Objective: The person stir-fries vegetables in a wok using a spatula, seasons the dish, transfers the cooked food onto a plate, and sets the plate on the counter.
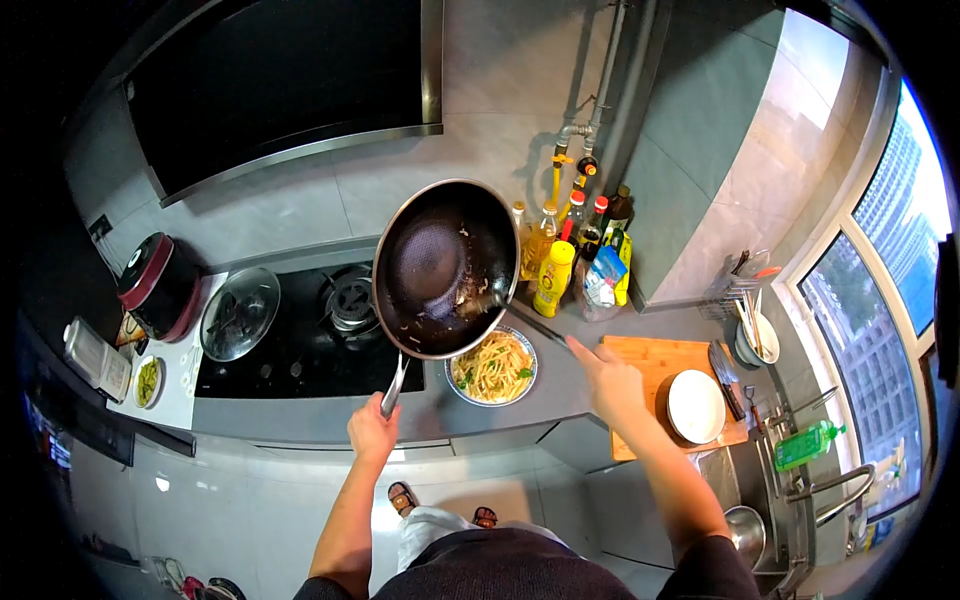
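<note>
My left hand is closed round the metal handle of a dark wok. The wok is raised and steeply tilted, its inside facing me, with a few food scraps stuck to it. Closed on the long handle of a spatula is my right hand; the spatula's head lies against the wok's lower right inside. Just below the wok's rim, a patterned plate stands on the counter, heaped with pale shredded food and green bits. The wok hides part of the plate's left edge.
A glass lid rests on the left of the black gas stove. Sauce bottles crowd the back corner. On the right, a cutting board carries a white bowl and a knife, near the sink faucet.
</note>
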Demonstrator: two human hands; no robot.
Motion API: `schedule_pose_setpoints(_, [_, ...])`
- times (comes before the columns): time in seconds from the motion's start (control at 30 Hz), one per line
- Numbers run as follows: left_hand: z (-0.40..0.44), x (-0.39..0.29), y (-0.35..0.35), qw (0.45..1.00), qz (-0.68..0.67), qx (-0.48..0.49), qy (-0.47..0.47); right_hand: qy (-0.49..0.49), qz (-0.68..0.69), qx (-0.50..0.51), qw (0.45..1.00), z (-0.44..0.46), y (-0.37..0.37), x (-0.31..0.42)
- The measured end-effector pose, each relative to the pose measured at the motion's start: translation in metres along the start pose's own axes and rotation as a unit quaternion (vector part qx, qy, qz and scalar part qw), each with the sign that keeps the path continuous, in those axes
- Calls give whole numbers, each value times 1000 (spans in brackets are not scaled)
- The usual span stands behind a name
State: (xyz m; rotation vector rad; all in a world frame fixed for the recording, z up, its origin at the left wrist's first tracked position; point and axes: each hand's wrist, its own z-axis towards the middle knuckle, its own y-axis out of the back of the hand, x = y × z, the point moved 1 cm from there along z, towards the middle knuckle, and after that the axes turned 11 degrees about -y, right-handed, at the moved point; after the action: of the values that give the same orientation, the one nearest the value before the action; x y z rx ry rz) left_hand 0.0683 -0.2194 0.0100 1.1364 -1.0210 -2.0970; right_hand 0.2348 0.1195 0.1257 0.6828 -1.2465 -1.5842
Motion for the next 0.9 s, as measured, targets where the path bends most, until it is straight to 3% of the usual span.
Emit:
schedule_pose_setpoints(0.1, [0,0,3,1000,2,2,-5,-26,-47,-46,997,19,-25,27])
schedule_pose_setpoints(0.23, [4,4,6,1000,-2,10,-6,-26,-102,14,994,16,-24,38])
schedule_pose_setpoints(0.4, [15,15,12,1000,-3,28,-6,-31,-120,99,987,-19,29,32])
schedule_pose_setpoints(0.5, [21,21,15,999,-10,41,1,-66,-2,63,996,-21,28,33])
schedule_pose_setpoints(0.57, [24,28,20,998,-26,50,13,-29,214,-5,976,-13,-11,31])
schedule_pose_setpoints(0.63, [26,38,29,996,-47,69,36,-109,471,88,871,-1,-22,51])
schedule_pose_setpoints(0.67, [29,45,34,994,-58,76,47,-201,595,209,750,2,-29,65])
schedule_pose_setpoints(0.7, [32,54,38,994,-64,79,50,-282,685,322,589,6,-32,85])
schedule_pose_setpoints(0.8, [42,85,59,986,-96,116,71,-316,742,397,438,31,-52,137])
schedule_pose_setpoints(0.9, [54,120,82,971,-177,136,88,-308,742,459,379,61,-70,193])
